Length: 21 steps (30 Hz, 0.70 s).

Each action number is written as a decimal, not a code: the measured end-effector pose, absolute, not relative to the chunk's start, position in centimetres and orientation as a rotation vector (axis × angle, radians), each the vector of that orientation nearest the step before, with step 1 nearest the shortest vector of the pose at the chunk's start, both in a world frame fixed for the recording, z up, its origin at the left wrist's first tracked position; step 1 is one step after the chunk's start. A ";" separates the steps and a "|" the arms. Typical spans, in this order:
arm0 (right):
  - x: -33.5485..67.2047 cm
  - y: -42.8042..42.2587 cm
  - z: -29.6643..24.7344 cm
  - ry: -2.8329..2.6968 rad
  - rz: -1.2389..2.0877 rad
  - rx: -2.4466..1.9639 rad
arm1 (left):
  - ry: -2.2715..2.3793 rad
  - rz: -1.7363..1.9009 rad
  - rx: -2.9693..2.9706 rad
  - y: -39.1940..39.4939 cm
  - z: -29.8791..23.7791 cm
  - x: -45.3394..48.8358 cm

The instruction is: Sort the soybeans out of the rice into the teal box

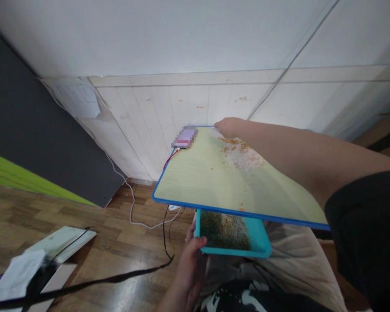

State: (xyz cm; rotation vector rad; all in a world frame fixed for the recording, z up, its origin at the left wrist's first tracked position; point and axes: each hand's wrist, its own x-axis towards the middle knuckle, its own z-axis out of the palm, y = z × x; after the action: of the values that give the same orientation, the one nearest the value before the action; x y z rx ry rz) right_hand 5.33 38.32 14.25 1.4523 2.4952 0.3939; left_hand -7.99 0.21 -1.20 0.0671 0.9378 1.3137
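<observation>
Right arm (pixel 279 154) outstretched over table (pixel 188 177)

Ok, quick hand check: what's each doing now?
Left hand: holding the turquoise tray.
Right hand: by the far edge of the tabletop; open or closed can't be told.

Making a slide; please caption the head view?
Left hand holding a teal tray of grains, right hand at far edge of yellow table.

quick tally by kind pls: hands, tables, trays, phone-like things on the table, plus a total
Hands: 2 (left hand, right hand)
Yellow table: 1
Turquoise tray: 1
Phone-like thing, pixelated: 1
Total: 5
</observation>
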 end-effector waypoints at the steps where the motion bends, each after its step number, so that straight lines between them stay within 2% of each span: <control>1: 5.2 37.9 14.4 2.503 0.389 1.430 | 0.939 1.316 0.059 0.2 -1.2 -8.0; 21: 4.6 30.2 16.3 2.572 0.310 1.032 | 1.018 1.305 0.130 -0.1 -0.6 -9.2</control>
State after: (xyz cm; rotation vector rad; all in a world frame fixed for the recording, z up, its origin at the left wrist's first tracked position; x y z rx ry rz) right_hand 4.59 30.20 16.34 1.0323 2.5718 0.3096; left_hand -9.23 -0.13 -0.64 0.1300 1.0181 1.3051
